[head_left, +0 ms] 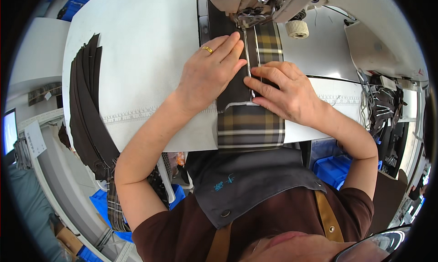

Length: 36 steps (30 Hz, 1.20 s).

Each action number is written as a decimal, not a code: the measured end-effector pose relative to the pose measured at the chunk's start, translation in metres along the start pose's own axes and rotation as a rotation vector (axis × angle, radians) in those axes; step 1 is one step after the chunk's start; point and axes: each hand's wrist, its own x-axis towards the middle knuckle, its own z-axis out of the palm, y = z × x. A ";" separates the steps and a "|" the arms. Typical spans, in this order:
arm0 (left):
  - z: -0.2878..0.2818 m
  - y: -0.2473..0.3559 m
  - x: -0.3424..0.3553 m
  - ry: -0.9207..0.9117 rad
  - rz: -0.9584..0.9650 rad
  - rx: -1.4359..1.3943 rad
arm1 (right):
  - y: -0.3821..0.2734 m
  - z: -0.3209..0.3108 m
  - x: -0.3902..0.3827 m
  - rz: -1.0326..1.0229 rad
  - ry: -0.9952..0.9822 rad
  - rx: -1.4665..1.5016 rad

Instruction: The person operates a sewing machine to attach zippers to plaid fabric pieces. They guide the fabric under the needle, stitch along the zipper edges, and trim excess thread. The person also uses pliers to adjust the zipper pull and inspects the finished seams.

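A plaid fabric piece [251, 129] in brown, black and white lies under the sewing machine head [255, 11]. On top of it is a dark fabric strip [232, 86] with a zipper [248, 57] running lengthwise up to the needle area. Flat on the dark strip, left of the zipper, rests my left hand [207, 70], fingers stretched toward the presser foot and a ring on one. My right hand [287, 88] presses the zipper's right side with spread, bent fingertips, its thumb near the zipper's lower end. What lies beneath the fingertips is hidden.
A bundle of dark zipper strips [86, 102] hangs over the table's left edge. A measuring scale [137, 114] crosses the white tabletop. At right stands a white knob [297, 29] by the machine, with a heap of zipper pieces [385, 107] beyond. Blue bins [331, 168] sit below.
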 end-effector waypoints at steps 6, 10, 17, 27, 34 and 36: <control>-0.001 -0.003 -0.001 0.005 -0.009 -0.044 | 0.015 0.002 0.009 -0.009 0.027 0.009; -0.003 -0.002 0.002 0.002 -0.038 -0.047 | 0.024 0.002 0.016 -0.017 0.031 0.008; -0.002 -0.006 0.003 -0.005 -0.026 -0.085 | 0.043 0.005 0.024 0.000 0.016 0.034; -0.009 -0.009 0.001 -0.089 -0.043 -0.189 | 0.034 0.011 0.013 -0.056 0.107 -0.108; 0.002 -0.028 0.012 -0.014 0.012 -0.116 | 0.045 0.012 0.023 0.012 0.084 -0.110; 0.004 -0.035 0.017 -0.037 0.020 -0.128 | 0.049 0.013 0.023 0.044 0.083 -0.115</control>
